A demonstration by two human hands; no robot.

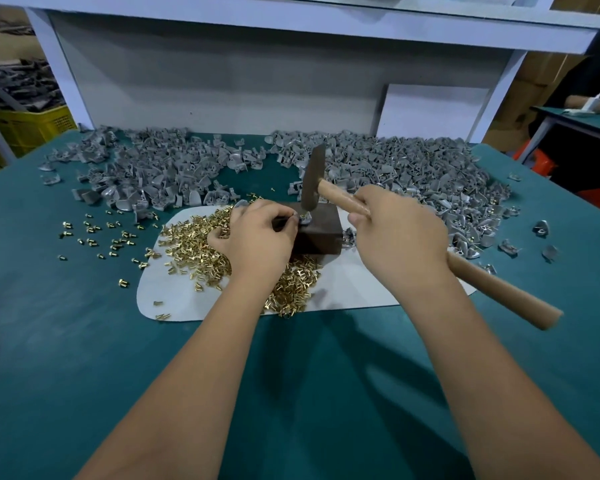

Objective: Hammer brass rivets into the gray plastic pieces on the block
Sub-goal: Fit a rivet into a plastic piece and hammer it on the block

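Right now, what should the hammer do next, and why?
Probably one more short tap. The hammer head sits on the rivet in the gray piece on the block, the left hand pinches it steady, and the right hand grips the handle.

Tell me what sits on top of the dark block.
On the dark rectangular block, a gray plastic piece under the metal hammer head. The left hand pinches it, hiding the rivet.

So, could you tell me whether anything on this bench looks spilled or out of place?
Yes: loose brass rivets lie scattered over the green table, left of the white mat that holds the main rivet heap. A few gray plastic pieces also sit apart at the right.
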